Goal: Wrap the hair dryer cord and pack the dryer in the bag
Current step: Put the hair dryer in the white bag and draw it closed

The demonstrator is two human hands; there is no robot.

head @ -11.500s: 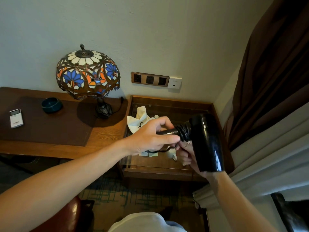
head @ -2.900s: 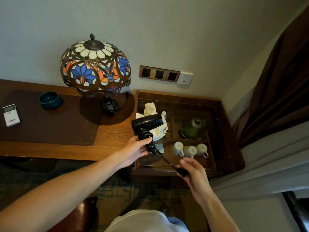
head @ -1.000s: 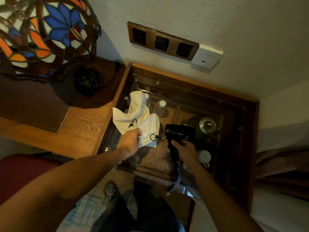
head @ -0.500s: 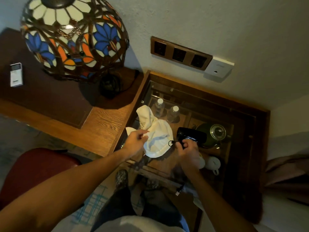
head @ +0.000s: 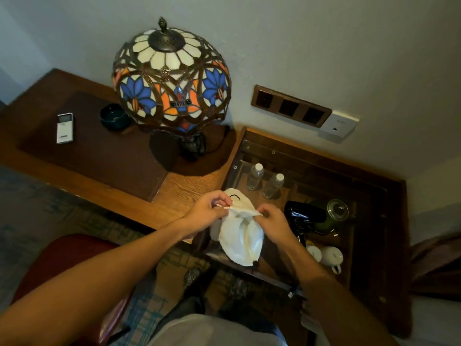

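A white drawstring bag (head: 240,238) hangs over the glass-topped side table (head: 389,265). My left hand (head: 209,211) pinches one side of its top rim, and my right hand (head: 272,224) pinches the other side. The black hair dryer (head: 304,214) lies on the glass just right of my right hand, with nothing holding it. Its handle with the cord wound on it points toward me, partly hidden by my right wrist. The plug end (head: 291,293) dangles over the table's front edge.
Under the glass are two water bottles (head: 264,182), a green kettle (head: 331,216) and white cups (head: 326,257). A stained-glass lamp (head: 172,81), a dark ashtray (head: 113,116) and a white remote (head: 64,128) stand on the desk at left. A red chair (head: 72,268) is below left.
My right hand has let go of the hair dryer, which now rests on the glass, and moved left to take the bag's rim. Both hands now hold the bag.
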